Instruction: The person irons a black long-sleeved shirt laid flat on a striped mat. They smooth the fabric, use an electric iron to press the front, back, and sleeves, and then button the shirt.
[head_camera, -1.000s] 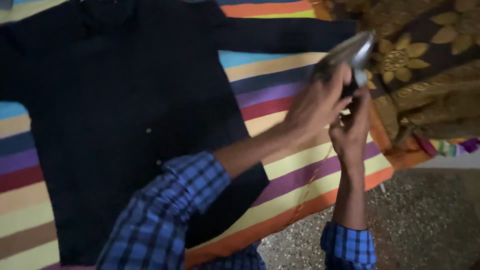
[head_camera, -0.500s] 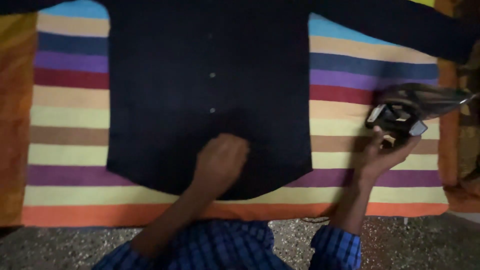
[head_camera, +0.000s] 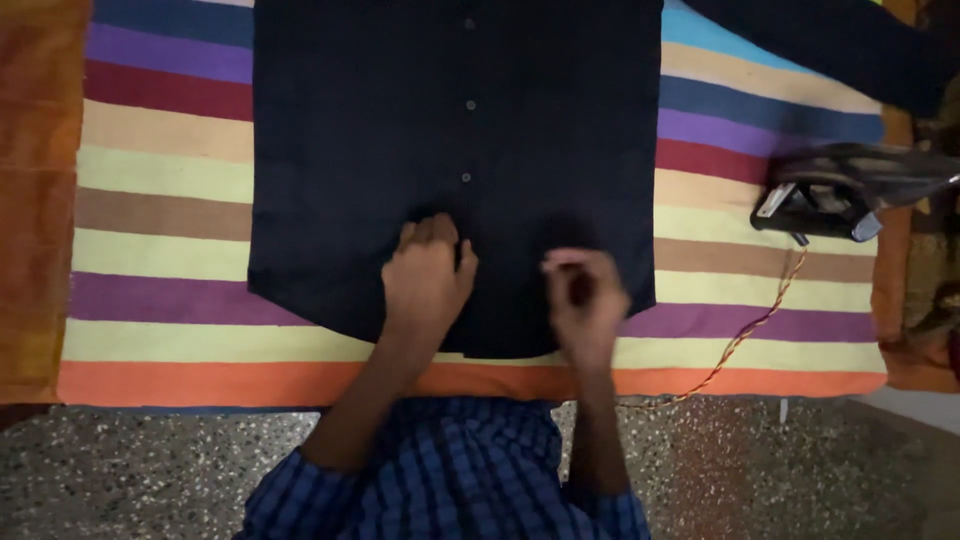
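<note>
Head cam, looking straight down. Dark navy shirt (head_camera: 450, 150) is spread flat, button side up, on a striped multicolour mat (head_camera: 160, 200) that sits on a speckled floor (head_camera: 120, 470). Shirt's hem is nearest the person, w/ one sleeve running off toward the top right corner.

Left hand (head_camera: 425, 280) is down on the shirt near the hem, just below the button line. Knuckles up, fingers curled under into a loose fist; looks like it's pressing or bunching the cloth, can't tell for sure if it's actually gripping a fold. Forearm comes straight up from the blue checked sleeves at the bottom.

Right hand (head_camera: 585, 300) is a bit blurry, at the shirt's lower right part close to the hem. Fingers bent, thumb side up; can't tell if it's pinching fabric or empty.

Iron (head_camera: 850, 190) sits off on the right edge of the mat, well apart from both hands, nobody touching it. Its braided cord (head_camera: 750, 325) trails down across the stripes to the floor.
</note>
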